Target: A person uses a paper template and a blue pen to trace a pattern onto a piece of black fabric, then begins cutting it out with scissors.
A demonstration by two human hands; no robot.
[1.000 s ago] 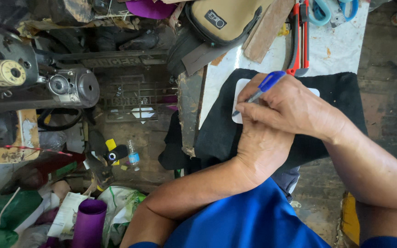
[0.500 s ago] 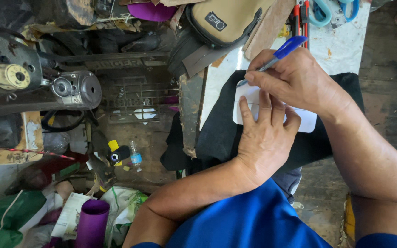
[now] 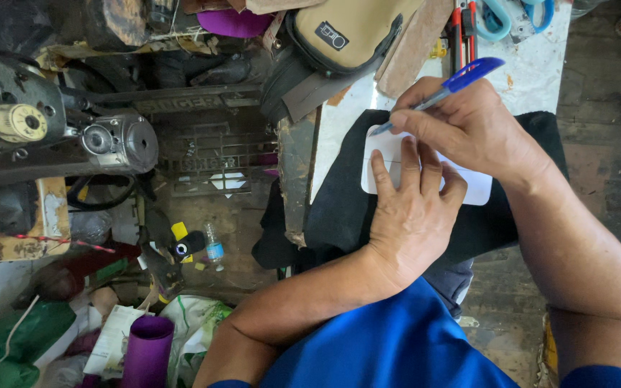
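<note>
My left hand [image 3: 412,219] lay flat, fingers [image 3: 382,174] spread and holding nothing, pressing a white card template [image 3: 468,188] down onto the black fabric [image 3: 339,208]. The template sat on the fabric near the middle of it, its left part under my fingertips and its right end showing bare beyond my hand. The fabric was draped over the white table [image 3: 540,79] and hung off its near edge.

My right hand [image 3: 468,129] was closed around a blue pen [image 3: 440,92], pinched between thumb and forefingers. The pen slanted, cap end up and to the right, and its tip rested at the template's upper left edge, just beside my left fingertips.

Farther back on the table lay a tan pouch [image 3: 353,29] with a black zip, red-handled pliers [image 3: 463,29] and light blue scissors [image 3: 501,16], all well apart from the template. To my left stood a sewing machine [image 3: 59,133] with a metal handwheel. On the floor below it were a purple cylinder [image 3: 146,348], a small plastic bottle [image 3: 213,248] and green cloth [image 3: 8,345].
</note>
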